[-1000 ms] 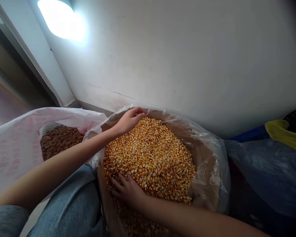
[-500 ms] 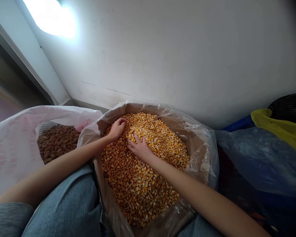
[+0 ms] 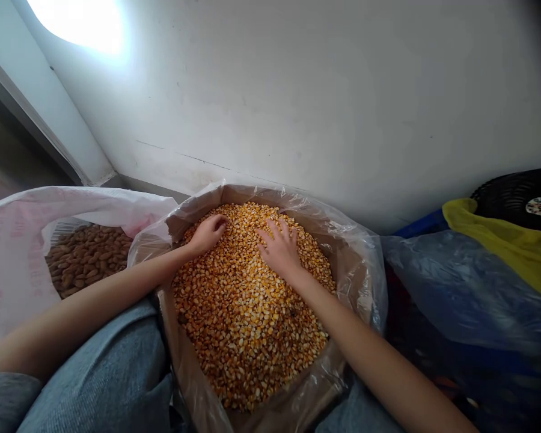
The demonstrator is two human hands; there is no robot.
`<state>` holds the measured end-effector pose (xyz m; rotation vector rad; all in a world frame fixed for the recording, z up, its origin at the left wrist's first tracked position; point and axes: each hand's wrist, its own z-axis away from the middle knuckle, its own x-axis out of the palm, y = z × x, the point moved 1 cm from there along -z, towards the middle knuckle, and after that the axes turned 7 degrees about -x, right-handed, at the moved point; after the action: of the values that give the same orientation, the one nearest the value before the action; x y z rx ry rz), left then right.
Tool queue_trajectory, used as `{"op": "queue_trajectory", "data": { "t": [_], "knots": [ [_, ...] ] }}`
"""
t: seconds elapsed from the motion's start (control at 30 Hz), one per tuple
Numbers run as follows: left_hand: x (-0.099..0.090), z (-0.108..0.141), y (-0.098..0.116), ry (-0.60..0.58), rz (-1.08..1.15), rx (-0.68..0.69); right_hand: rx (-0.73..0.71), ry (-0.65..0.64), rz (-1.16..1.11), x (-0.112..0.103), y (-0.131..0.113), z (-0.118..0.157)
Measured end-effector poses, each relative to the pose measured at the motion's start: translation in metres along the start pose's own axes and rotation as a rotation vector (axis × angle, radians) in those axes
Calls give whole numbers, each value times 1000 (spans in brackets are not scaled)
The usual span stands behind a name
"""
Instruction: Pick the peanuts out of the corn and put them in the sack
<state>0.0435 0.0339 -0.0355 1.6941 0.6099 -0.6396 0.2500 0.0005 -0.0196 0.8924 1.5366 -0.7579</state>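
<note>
Yellow-orange corn kernels [image 3: 252, 313] fill a large sack with a clear plastic liner [image 3: 374, 258] between my knees. My right hand [image 3: 279, 246] lies palm down on the kernels at the upper right of the heap, its fingers spread and nothing held. At the upper left of the heap, my left hand [image 3: 210, 233] rests on the corn with its fingers curled inward; whether kernels are inside it is hidden.
A white sack [image 3: 18, 252] holding brown almond-like nuts [image 3: 90, 258] stands at the left. Behind is a pale wall [image 3: 275, 90]. On the right are a bluish plastic bag [image 3: 469, 288], yellow netting [image 3: 523, 252] and a black fan-like object [image 3: 518, 198].
My right hand has moved right and slightly up, and the kernels that were piled over its fingers no longer cover them. My left hand stays near the same spot. The view has shifted slightly.
</note>
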Motion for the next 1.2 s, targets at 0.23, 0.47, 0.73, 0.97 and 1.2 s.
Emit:
{"op": "queue_trajectory", "data": {
  "t": [0.23, 0.47, 0.73, 0.97, 1.2],
  "knots": [
    [-1, 9, 20, -177, -259, 367, -397, -304, -137, 23, -78, 21],
    [2, 4, 6, -194, -171, 249, -360, -520, -270, 20, -79, 11],
    [0, 3, 8, -216, -171, 236, -253, -803, -801, 36, -71, 9],
    [0, 0, 5, -211, -118, 205, 183, -544, -1229, 23, -24, -8],
    [-10, 8, 28, -310, -296, 358, 142, -267, -821, -2, -3, -12]
  ]
}}
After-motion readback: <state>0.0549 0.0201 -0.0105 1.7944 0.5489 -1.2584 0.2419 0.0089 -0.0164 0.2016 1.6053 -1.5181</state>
